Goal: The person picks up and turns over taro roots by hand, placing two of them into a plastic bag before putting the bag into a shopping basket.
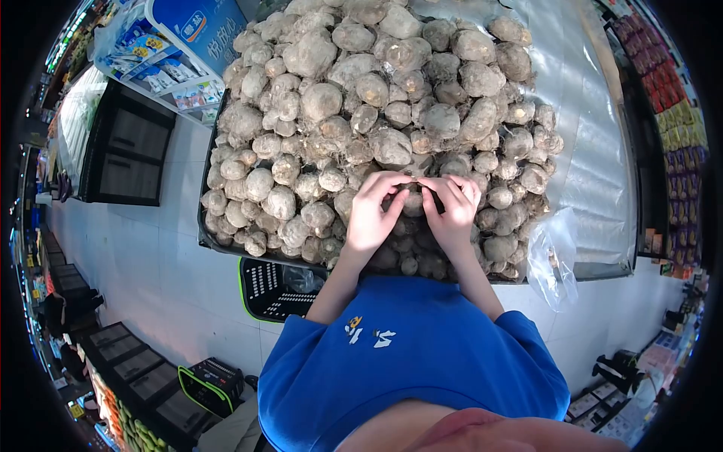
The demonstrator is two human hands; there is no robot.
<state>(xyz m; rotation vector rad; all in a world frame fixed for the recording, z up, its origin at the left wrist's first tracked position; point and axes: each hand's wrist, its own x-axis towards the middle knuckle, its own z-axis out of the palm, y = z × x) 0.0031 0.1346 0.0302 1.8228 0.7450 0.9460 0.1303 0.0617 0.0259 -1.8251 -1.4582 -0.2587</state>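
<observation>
The head view looks down on a person in a blue T-shirt (422, 324), whose two bare hands meet over the near side of a big heap of earth-covered round roots (324, 102). The left hand (371, 212) has its fingers bent and its thumb pointing in toward the middle; the right hand (452, 212) mirrors it, and the fingertips of the two come together or nearly so. Whether they pinch anything thin between them cannot be told, as the spot is small and dark. One root (413, 203) shows between the two thumbs, partly covered by them, and a larger, pale brown root (392, 148) lies just beyond the fingertips. The roots are piled on a dark-edged stand, with a silvery sheet (595, 166) spread to the right of them. A clear plastic bag (552, 260) hangs over the stand's near edge, right of the right hand. Below that edge on the left is a black basket with a green rim (260, 294), some clear plastic inside it. A blue display rack (197, 34) with small packets stands beyond the heap's left side.
</observation>
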